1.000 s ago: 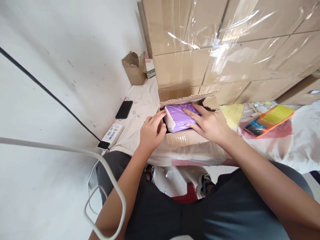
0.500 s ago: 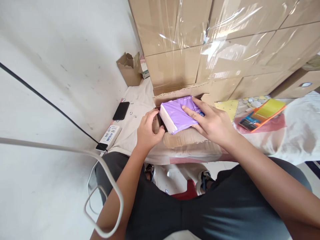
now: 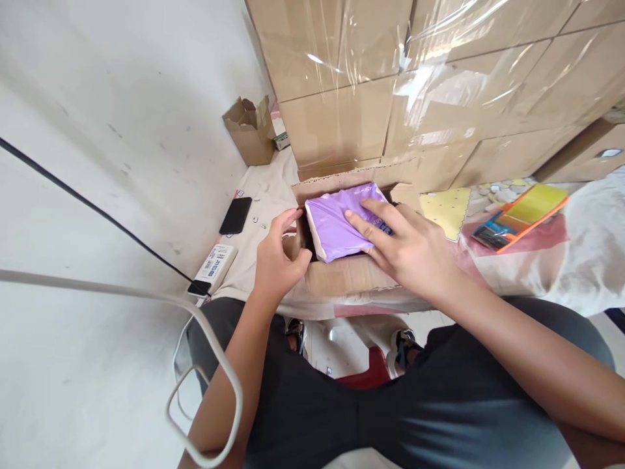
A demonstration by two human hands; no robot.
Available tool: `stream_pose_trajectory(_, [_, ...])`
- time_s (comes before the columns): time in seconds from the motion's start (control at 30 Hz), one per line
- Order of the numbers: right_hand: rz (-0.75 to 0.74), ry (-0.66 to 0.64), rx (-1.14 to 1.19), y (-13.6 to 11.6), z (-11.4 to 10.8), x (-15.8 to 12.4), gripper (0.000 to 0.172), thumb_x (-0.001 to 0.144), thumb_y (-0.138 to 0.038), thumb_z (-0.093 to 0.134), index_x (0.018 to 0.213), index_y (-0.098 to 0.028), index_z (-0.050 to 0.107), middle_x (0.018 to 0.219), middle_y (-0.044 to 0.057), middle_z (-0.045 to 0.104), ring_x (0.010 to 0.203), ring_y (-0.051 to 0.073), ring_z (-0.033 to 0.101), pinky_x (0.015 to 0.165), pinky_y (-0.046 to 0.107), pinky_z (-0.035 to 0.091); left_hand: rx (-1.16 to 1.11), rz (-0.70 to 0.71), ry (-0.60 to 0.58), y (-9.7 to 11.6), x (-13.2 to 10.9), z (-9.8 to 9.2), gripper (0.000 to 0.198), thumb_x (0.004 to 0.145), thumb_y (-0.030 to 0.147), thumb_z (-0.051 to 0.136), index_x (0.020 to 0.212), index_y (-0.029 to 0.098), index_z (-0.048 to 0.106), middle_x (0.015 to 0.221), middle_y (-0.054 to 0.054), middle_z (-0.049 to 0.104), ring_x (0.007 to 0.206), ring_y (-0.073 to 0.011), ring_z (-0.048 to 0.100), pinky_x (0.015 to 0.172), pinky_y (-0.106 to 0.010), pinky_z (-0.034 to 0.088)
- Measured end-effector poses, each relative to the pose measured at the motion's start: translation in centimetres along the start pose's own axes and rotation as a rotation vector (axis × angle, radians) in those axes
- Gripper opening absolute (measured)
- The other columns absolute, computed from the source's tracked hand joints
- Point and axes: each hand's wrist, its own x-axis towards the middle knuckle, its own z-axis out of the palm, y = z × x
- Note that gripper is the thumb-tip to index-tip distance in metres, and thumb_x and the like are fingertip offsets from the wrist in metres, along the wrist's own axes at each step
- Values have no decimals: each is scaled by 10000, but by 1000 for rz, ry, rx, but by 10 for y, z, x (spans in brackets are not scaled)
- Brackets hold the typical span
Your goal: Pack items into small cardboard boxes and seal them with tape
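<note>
Right hand (image 3: pixel 410 244), fingers spread on a purple packet (image 3: pixel 336 225) in an open cardboard box (image 3: pixel 342 277), grip unclear, left hand (image 3: pixel 277 253) curved open at the box's left edge, empty, narrow gap beside the packet's left end.

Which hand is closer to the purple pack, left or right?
Right. The right hand lies on the purple pack; the left hand is beside it, at the left end of the cardboard box.
</note>
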Motion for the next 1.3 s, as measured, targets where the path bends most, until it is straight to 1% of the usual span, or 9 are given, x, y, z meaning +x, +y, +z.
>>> stream_pose_trajectory(0.17, [-3,-13,46,1,-9,-1,498,1051,-337,428,1534,-235,499,1451,124,588,1084,296,630,843,418,544,57,-100,-51,0,-3,-6,660,740,128,599,1374,270,482,1313,-45,715,1062,-247,735,980,-433,589])
stream_pose_trajectory(0.3, [18,25,55,1,-11,-2,517,1037,-344,469,1543,-239,485,1464,138,570,1133,332,598,867,465,541,44,-91,-66,-1,-3,-4,630,756,123,566,1368,253,495,1347,-56,696,1165,-252,701,1021,-435,574])
stream_pose_trajectory(0.47, [30,-44,32,-13,-3,0,541,1002,-250,501,1543,-256,482,1495,141,536,1112,344,565,856,495,521,50,-69,-94,-2,-2,-1,626,782,124,536,1392,258,497,1399,-55,656,1243,-256,657,1071,-451,541])
stream_pose_trajectory(0.7, [8,-87,-18,-25,-4,3,641,966,-185,466,1599,-209,367,1537,169,498,1095,358,540,849,525,503,82,-60,-130,-4,-2,0,619,786,125,505,1395,235,533,1389,-62,653,1246,-269,622,1076,-457,510])
stream_pose_trajectory(0.77, [25,-147,8,-27,-7,2,616,978,-220,458,1586,-151,387,1559,190,469,1114,369,545,838,507,510,106,-55,-131,-4,-2,0,609,787,128,498,1387,227,547,1365,-64,664,1220,-271,622,1065,-458,510])
stream_pose_trajectory(0.9, [51,-389,117,-33,-10,1,615,1021,-372,394,1517,-15,457,1546,256,461,1111,381,580,863,496,516,128,-18,-146,-3,-3,2,585,803,124,480,1373,223,567,1351,-56,671,1184,-263,608,1055,-448,501])
stream_pose_trajectory(1.03, [78,-484,167,-35,-8,4,630,1040,-436,361,1477,-6,506,1467,269,533,1128,393,606,922,503,490,178,20,-152,-4,-5,6,553,842,112,443,1362,235,584,1331,-42,679,1178,-257,581,1058,-442,478])
stream_pose_trajectory(1.17, [71,-447,268,-30,-8,6,479,1049,-390,388,1231,-69,694,1165,204,690,996,339,661,878,466,490,300,118,-197,0,-1,-3,437,893,123,433,1241,250,664,1392,-11,664,1295,-287,504,1126,-506,385])
stream_pose_trajectory(1.3, [87,-201,534,-12,-17,7,317,1023,-276,451,1012,-140,738,996,119,722,920,255,673,869,396,503,357,168,-446,16,25,-16,321,954,203,454,1147,274,701,1233,-12,741,1200,-269,608,1067,-501,410])
